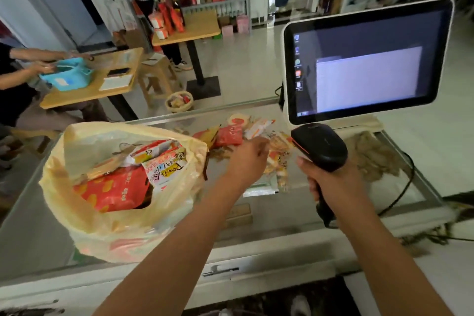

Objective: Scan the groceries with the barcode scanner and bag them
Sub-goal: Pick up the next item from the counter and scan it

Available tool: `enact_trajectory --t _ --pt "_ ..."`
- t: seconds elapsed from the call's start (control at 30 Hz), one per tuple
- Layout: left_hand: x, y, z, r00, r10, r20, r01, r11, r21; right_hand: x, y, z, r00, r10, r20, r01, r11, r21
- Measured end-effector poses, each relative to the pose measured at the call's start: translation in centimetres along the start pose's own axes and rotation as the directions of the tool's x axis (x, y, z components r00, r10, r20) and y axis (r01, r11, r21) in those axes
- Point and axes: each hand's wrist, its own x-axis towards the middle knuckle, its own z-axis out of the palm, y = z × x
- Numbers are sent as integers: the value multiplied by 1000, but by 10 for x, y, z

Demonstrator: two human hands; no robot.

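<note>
Shop floor w/ shelves and small tables runs behind; up front a glass-topped counter [256, 215] carries everything. Biggest thing on it, the monitor [366, 61], stands beyond and above the right hand [336, 179], lit w/ a pale window. Next, the yellow plastic bag [107, 187] slumps open well to the left of the left hand [247, 159], already loaded w/ red and white snack packs. Beyond the left hand's fingertips lies the pile of unscanned snack packets [238, 131], red and orange, spilling toward the scanner.

Right hand is wrapped tight round the grip of the barcode scanner [319, 146], head tipped down-left at the pile, cord trailing off to the right. Left hand is stretched out over a clear pack of crackers [278, 161], fingers curled down onto it; can't tell if it's gripped yet or just touched.

To do this bit well, I'd say: lift one pack only, turn the barcode side up toward the scanner nose, flatten the crinkly film so the code isn't creased, hold steady, then swing left and drop it in the bag mouth w/o snagging the rim.
</note>
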Motion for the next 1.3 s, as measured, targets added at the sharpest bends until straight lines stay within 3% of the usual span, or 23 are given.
enact_trajectory --t 0.07,0.17,0.27,0.33,0.47,0.6,0.7,0.87,0.97,1.07,1.2,1.3 --pt "5 -27 27 968 -237 77 234 971 43 0 13 -5 999 35 -23 -35 999 0" --pt "3 -55 57 851 -499 164 495 866 69 1 27 -11 997 69 -28 -70 996 -47" --pt "3 -63 74 814 -572 97 562 819 114 1 36 -11 993 116 -24 -117 992 -51" --pt "9 -62 78 809 -585 58 583 811 49 1 39 -9 991 129 -18 -130 990 -56" --pt "18 -65 78 729 -668 150 684 720 -120 1 42 0 989 145 4 -144 987 -68" --pt "15 -68 84 755 -613 231 649 651 -394 2 41 4 990 137 39 -133 987 -95" --pt "5 -67 75 807 -554 204 556 597 -579 4 35 4 991 128 40 -123 987 -104" --pt "-13 -60 36 904 -412 112 367 616 -697 6 26 5 993 114 34 -111 990 -82" --pt "-8 -48 12 939 -340 -50 262 802 -537 5 19 9 996 83 22 -82 995 -53" --pt "-3 -20 -17 960 -210 -184 194 976 -101 6 11 14 1000 15 -26 -15 1000 -24" --pt "0 12 -47 995 51 -84 -22 947 319 8 -8 13 992 -105 -75 103 994 -32" --pt "-3 29 -56 987 147 63 -159 938 309 11 -16 13 983 -178 -49 173 981 -88"
